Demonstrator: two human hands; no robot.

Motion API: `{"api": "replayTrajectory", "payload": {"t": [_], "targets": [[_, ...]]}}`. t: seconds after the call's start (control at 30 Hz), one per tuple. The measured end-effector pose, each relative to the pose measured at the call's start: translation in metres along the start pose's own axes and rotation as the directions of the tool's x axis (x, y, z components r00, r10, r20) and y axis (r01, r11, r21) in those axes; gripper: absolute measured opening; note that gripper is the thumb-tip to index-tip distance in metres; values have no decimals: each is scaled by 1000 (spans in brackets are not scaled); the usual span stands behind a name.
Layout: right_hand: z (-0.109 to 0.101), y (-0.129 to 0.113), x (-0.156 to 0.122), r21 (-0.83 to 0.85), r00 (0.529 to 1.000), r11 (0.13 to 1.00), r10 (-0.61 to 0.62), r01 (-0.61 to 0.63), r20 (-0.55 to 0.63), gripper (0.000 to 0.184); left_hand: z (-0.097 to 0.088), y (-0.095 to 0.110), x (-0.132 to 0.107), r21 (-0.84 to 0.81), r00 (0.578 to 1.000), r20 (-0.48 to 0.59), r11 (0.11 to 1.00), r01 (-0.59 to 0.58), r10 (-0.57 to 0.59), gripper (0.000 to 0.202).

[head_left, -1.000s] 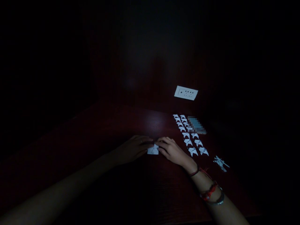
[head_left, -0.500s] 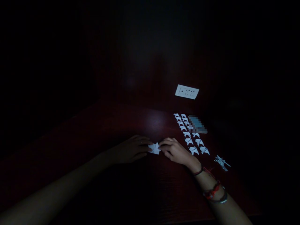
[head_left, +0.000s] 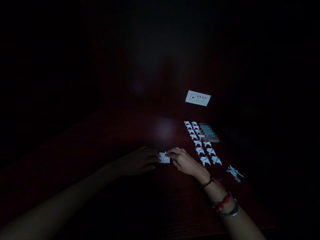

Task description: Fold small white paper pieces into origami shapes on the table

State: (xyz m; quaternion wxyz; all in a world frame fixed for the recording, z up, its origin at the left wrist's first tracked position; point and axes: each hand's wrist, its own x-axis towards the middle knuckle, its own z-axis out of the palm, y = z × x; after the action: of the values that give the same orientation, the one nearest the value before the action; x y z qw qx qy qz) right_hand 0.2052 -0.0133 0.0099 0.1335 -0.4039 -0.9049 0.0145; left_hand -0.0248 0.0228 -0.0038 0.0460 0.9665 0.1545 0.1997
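Note:
A small piece of folded white paper (head_left: 164,158) lies on the dark red table between my hands. My left hand (head_left: 143,160) holds its left edge with the fingertips, the thumb lying lower and a ring showing on one finger. From the other side, my right hand (head_left: 184,160) presses the paper's upper right corner with its fingers bent. A small point of paper sticks up beside these fingertips. Right of my right hand, several folded white paper pieces (head_left: 199,150) lie in two slanting rows.
A pile of thin paper strips (head_left: 234,173) lies at the right. Beyond the rows is a blurred-out bluish rectangular thing (head_left: 209,132). A white socket plate (head_left: 198,98) is on the back wall. The surroundings are very dark, lit only around the table's middle (head_left: 165,128).
The paper's raised point at its upper edge has been folded down, so it looks more rectangular. My right fingers have moved slightly left over it. The view has shifted a little.

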Motion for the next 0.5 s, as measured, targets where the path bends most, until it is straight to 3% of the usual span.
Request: {"api": "replayTrajectory", "payload": {"t": [0.13, 0.33, 0.5], "targets": [[2, 0, 1, 2, 1000, 1000, 14, -14, 22, 34, 2, -1, 0, -25, 999, 16, 999, 33, -33, 31], [-4, 1, -4, 26, 1000, 1000, 6, -5, -30, 33, -1, -1, 2, -42, 993, -69, 995, 92, -95, 30], [-2, 2, -3, 24, 998, 998, -52, 51, 29, 32, 0, -3, 1, -23, 999, -4, 999, 47, -47, 34]]}}
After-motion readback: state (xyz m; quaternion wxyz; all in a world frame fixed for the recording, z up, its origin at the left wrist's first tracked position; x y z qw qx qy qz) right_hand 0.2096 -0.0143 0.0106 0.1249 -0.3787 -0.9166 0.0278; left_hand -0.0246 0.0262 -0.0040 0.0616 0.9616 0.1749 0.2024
